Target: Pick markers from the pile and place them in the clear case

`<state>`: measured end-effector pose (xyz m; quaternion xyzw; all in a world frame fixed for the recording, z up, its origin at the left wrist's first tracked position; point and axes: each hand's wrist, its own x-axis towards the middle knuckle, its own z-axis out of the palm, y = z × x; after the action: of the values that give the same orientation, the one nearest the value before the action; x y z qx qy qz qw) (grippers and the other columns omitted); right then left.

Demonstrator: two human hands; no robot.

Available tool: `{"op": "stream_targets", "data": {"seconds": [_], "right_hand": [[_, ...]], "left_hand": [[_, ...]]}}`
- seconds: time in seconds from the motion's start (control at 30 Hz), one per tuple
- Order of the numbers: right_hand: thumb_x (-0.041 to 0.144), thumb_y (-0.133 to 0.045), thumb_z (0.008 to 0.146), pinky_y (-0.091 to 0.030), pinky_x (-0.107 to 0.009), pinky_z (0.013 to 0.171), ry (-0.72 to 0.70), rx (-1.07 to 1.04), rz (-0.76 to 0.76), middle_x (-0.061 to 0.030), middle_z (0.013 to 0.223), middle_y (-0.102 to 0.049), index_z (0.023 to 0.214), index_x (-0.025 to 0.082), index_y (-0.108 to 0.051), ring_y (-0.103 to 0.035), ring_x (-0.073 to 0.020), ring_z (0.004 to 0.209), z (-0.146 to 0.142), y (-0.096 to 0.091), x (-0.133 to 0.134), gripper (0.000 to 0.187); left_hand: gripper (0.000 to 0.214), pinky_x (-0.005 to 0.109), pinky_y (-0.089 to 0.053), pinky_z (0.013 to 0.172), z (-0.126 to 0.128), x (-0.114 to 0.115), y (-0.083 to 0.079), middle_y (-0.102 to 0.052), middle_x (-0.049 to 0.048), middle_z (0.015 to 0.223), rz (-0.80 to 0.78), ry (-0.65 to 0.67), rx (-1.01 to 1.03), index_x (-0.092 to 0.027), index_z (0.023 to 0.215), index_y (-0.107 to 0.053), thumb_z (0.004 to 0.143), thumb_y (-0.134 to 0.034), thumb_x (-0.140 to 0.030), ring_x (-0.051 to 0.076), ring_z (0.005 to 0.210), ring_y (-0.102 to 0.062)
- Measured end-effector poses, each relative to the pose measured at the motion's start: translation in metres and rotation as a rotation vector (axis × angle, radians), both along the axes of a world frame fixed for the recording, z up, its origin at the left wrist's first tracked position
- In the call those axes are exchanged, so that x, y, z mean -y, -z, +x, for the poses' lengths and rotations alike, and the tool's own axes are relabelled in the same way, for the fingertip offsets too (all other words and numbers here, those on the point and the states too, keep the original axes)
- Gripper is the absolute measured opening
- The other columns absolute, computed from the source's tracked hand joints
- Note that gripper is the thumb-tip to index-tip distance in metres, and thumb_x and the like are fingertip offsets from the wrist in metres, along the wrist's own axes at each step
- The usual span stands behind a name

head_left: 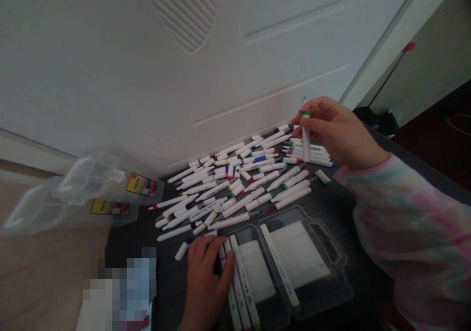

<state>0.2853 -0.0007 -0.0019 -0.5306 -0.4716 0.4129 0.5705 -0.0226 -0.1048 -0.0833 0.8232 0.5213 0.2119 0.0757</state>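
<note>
My right hand (329, 127) is raised above the far right of the pile, pinching an upright white marker (306, 142). The marker has a green band, and its green tip points up, uncapped. My left hand (206, 272) is at the left side of a clear plastic case (324, 299) that lies unfolded. Its thumb and fingers close around the upper part of a white marker (231, 299), the leftmost in a short row. The palm hides part of the case edge. A single white marker (279, 267) lies in the case's right half.
Loose white markers and caps (235, 184) spread over the dark tabletop (143, 233) against a white panel (221, 86). Two clear cases (114, 189) with yellow labels stand at left. A blurred-out item (136, 287) lies front left. A loose cap (323, 176) is at right.
</note>
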Motion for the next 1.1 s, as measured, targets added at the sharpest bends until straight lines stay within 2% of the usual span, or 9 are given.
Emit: {"op": "stream_targets", "data": {"seconds": [0.1, 0.2, 0.37, 0.43, 0.57, 0.67, 0.73, 0.93, 1.1], "right_hand": [[0.021, -0.049, 0.074, -0.038, -0.022, 0.049, 0.094, 0.322, -0.026, -0.0012, 0.081, -0.053, 0.088, 0.02, -0.046, -0.053, -0.0098, 0.061, 0.01, 0.004, -0.003, 0.014], [0.024, -0.044, 0.077, -0.031, -0.021, 0.043, 0.071, 0.514, -0.09, -0.0021, 0.074, -0.055, 0.091, 0.02, -0.046, -0.046, -0.0086, 0.052, 0.017, 0.008, -0.005, 0.015], [0.024, -0.043, 0.077, -0.036, -0.025, 0.055, 0.001, 0.733, -0.112, -0.0075, 0.079, -0.059, 0.086, 0.018, -0.043, -0.05, -0.012, 0.063, 0.025, 0.016, -0.01, 0.011], [0.025, -0.045, 0.077, -0.037, -0.026, 0.057, -0.01, 0.761, -0.151, -0.0087, 0.079, -0.06, 0.088, 0.018, -0.04, -0.052, -0.0136, 0.065, 0.027, 0.019, -0.011, 0.014], [0.031, -0.045, 0.077, -0.039, -0.027, 0.057, -0.007, 0.754, -0.167, -0.0105, 0.092, -0.06, 0.098, 0.017, -0.04, -0.053, -0.0122, 0.06, 0.026, 0.021, -0.012, 0.025], [0.037, -0.046, 0.077, -0.038, -0.027, 0.054, -0.017, 0.779, -0.162, -0.006, 0.083, -0.063, 0.103, 0.017, -0.043, -0.051, -0.0119, 0.054, 0.023, 0.021, -0.01, 0.033], [0.039, -0.045, 0.077, -0.038, -0.027, 0.055, -0.027, 0.801, -0.154, -0.0048, 0.075, -0.063, 0.102, 0.016, -0.047, -0.051, -0.013, 0.056, 0.022, 0.02, -0.01, 0.034], [0.042, -0.04, 0.079, -0.036, -0.026, 0.055, -0.094, 0.878, -0.125, -0.0054, 0.074, -0.06, 0.084, 0.015, -0.057, -0.05, -0.0131, 0.059, 0.021, 0.018, -0.01, 0.032], [0.044, -0.04, 0.079, -0.034, -0.025, 0.053, -0.148, 0.901, -0.124, -0.003, 0.069, -0.058, 0.084, 0.017, -0.057, -0.048, -0.0121, 0.057, 0.021, 0.016, -0.009, 0.032]], "left_hand": [[0.02, 0.035, -0.042, 0.075, 0.0, 0.0, 0.001, -0.054, 0.006, 0.09, -0.005, -0.005, -0.005, -0.019, 0.091, -0.058, 0.074, -0.053, -0.028, 0.02, 0.088, -0.048], [0.02, 0.035, -0.042, 0.075, 0.0, 0.0, 0.0, -0.054, 0.0061, 0.09, -0.003, -0.003, -0.01, -0.019, 0.091, -0.058, 0.074, -0.054, -0.028, 0.02, 0.088, -0.048], [0.02, 0.035, -0.043, 0.075, 0.0, 0.0, -0.001, -0.054, 0.0064, 0.09, 0.006, -0.002, 0.0, -0.019, 0.091, -0.058, 0.074, -0.053, -0.027, 0.02, 0.087, -0.048], [0.02, 0.035, -0.043, 0.075, 0.0, 0.0, -0.001, -0.054, 0.0066, 0.09, -0.003, -0.003, -0.001, -0.019, 0.092, -0.058, 0.074, -0.053, -0.027, 0.02, 0.088, -0.048], [0.02, 0.036, -0.043, 0.076, 0.0, 0.0, -0.001, -0.054, 0.0066, 0.09, -0.017, -0.008, 0.004, -0.019, 0.092, -0.058, 0.075, -0.053, -0.028, 0.02, 0.089, -0.048], [0.02, 0.036, -0.043, 0.076, 0.001, 0.001, -0.001, -0.054, 0.0066, 0.09, -0.019, -0.021, 0.003, -0.019, 0.092, -0.058, 0.075, -0.052, -0.027, 0.02, 0.089, -0.048], [0.019, 0.036, -0.043, 0.076, 0.001, 0.001, -0.001, -0.054, 0.0065, 0.09, -0.015, -0.022, 0.005, -0.019, 0.091, -0.058, 0.074, -0.052, -0.027, 0.02, 0.089, -0.048], [0.019, 0.035, -0.042, 0.076, 0.001, 0.0, -0.001, -0.054, 0.0063, 0.09, 0.012, -0.006, -0.001, -0.019, 0.091, -0.058, 0.073, -0.054, -0.025, 0.02, 0.088, -0.048], [0.019, 0.036, -0.042, 0.075, 0.002, -0.001, 0.0, -0.054, 0.0056, 0.088, 0.015, -0.008, 0.002, -0.019, 0.09, -0.057, 0.073, -0.055, -0.027, 0.02, 0.086, -0.048]]}}
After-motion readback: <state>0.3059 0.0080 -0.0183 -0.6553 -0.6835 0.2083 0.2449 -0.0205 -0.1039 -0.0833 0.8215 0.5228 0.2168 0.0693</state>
